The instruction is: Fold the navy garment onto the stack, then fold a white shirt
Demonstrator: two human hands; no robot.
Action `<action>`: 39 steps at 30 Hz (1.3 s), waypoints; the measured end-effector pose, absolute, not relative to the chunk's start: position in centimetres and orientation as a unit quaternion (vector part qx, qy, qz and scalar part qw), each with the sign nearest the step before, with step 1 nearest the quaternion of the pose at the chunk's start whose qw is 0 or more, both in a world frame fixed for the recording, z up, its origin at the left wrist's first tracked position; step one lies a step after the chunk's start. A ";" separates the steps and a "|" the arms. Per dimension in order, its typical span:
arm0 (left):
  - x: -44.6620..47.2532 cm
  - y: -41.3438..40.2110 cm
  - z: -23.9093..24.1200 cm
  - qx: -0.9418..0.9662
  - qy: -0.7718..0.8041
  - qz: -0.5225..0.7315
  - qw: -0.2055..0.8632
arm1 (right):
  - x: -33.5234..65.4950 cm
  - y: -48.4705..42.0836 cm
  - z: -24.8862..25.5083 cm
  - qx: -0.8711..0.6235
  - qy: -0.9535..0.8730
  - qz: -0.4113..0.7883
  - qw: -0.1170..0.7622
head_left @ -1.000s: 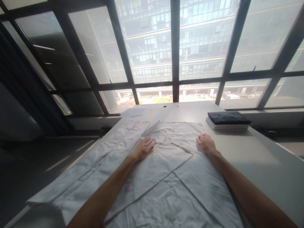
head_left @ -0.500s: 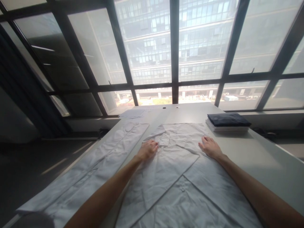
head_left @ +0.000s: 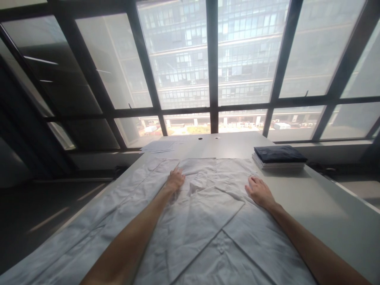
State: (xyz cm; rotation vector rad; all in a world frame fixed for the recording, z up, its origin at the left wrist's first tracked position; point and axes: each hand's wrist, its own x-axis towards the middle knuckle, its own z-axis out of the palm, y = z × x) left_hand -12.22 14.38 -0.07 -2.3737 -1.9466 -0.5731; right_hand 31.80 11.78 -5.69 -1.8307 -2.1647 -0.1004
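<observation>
Two bare hands on one white garment, which lies flat on the table, dead centre; clock below is centred on it. Nearest, 6 o'clock: the white garment [head_left: 208,215] shows diagonal folded edges meeting in a peak, wrinkles around them. 9 o'clock: a length of white cloth [head_left: 89,225] runs alongside, creased lengthwise; left forearm [head_left: 138,227] covers part of the join, so can't tell if they overlap. 10 to 11 o'clock: left hand [head_left: 176,179] on the cloth, palm down, fingers reaching forward; can't tell if they pinch anything. 2 o'clock: right hand [head_left: 259,190] at the garment's right edge, fingers loosely bent; can't tell if it has hold of the edge. Step reads as squaring and smoothing. To do it well: light, equal pressure both sides, work outward from the middle, keep the folded layers from skating on each other, flatten the rumpled patch between the hands, mind the left forearm dragging cloth. 3 o'clock: bare white table [head_left: 320,213]. Farther, 1 to 2 o'clock: dark folded cloth [head_left: 279,153] atop a pale stack [head_left: 279,166]. 11 o'clock: papers [head_left: 157,146]. Farthest, 12 o'clock: dark-framed windows [head_left: 213,75].
</observation>
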 end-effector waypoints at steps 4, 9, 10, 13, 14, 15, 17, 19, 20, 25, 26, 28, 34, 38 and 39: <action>-10.0 13.2 -0.5 -0.713 -0.671 -0.201 0.026 | 31.9 11.8 -5.8 -0.630 -0.758 -0.030 0.167; -7.0 9.4 -2.1 -0.744 -0.633 -0.206 0.054 | 31.9 11.7 -5.6 -0.628 -0.756 -0.024 0.183; -6.7 8.6 -2.6 -0.744 -0.637 -0.191 0.061 | 31.8 11.7 -5.6 -0.628 -0.756 -0.023 0.183; -6.1 7.2 -4.0 -0.735 -0.657 -0.150 0.079 | 31.9 11.7 -5.5 -0.627 -0.756 -0.020 0.185; -6.1 7.0 -4.3 -0.734 -0.658 -0.147 0.088 | 31.9 11.7 -5.4 -0.626 -0.757 -0.018 0.186; -6.2 6.9 -4.4 -0.734 -0.656 -0.149 0.098 | 32.0 11.7 -5.5 -0.625 -0.758 -0.016 0.187; -6.2 6.8 -4.5 -0.736 -0.649 -0.156 0.112 | 32.1 11.7 -5.5 -0.621 -0.761 -0.014 0.186; -6.3 6.8 -4.3 -0.740 -0.646 -0.151 0.106 | 32.2 11.9 -5.6 -0.619 -0.765 -0.014 0.179; -6.3 6.8 -4.1 -0.742 -0.647 -0.144 0.098 | 32.3 12.0 -5.6 -0.619 -0.766 -0.013 0.175; -5.8 7.1 -3.3 -0.738 -0.661 -0.129 0.040 | 32.3 13.2 -5.5 -0.625 -0.763 -0.010 0.166; -5.6 7.3 -3.1 -0.736 -0.664 -0.128 0.030 | 32.3 13.6 -5.4 -0.625 -0.763 -0.010 0.165; -5.4 8.0 -2.8 -0.730 -0.671 -0.126 0.014 | 32.4 14.5 -5.3 -0.625 -0.764 -0.012 0.162; -5.1 11.0 -2.6 -0.720 -0.683 -0.124 -0.004 | 32.5 17.4 -4.8 -0.611 -0.775 -0.009 0.163; -5.1 12.8 -2.5 -0.717 -0.687 -0.116 0.002 | 32.6 19.1 -3.9 -0.599 -0.783 0.027 0.166; -5.2 13.1 -2.5 -0.717 -0.688 -0.114 0.004 | 32.5 19.2 -3.6 -0.599 -0.783 0.032 0.167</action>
